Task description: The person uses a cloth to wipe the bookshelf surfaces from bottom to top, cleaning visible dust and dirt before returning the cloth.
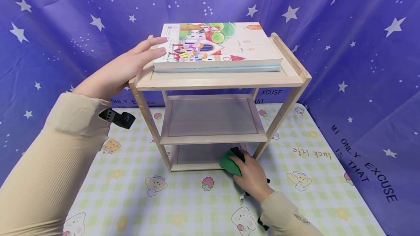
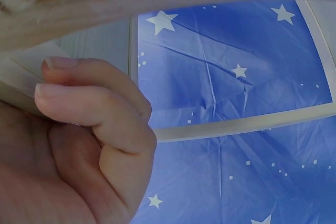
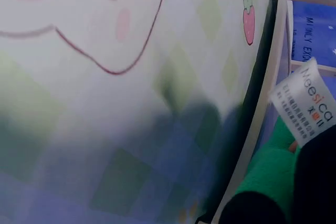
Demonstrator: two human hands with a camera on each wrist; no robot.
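Note:
A wooden three-tier shelf stands in the middle of the head view, with a small stack of books on its top board. At the top left corner my left hand grips the shelf's side, two fingertips touching the books. Curled fingers show beneath in the left wrist view. Low at the front right, my right hand holds a green cloth against the bottom board's front edge. A black piece shows beside the cloth. The right wrist view catches only part of the green cloth.
A checked tablecloth with cartoon prints covers the table. Purple star-printed curtains hang behind and at both sides. A black strap circles the left wrist. A white label hangs by the right wrist.

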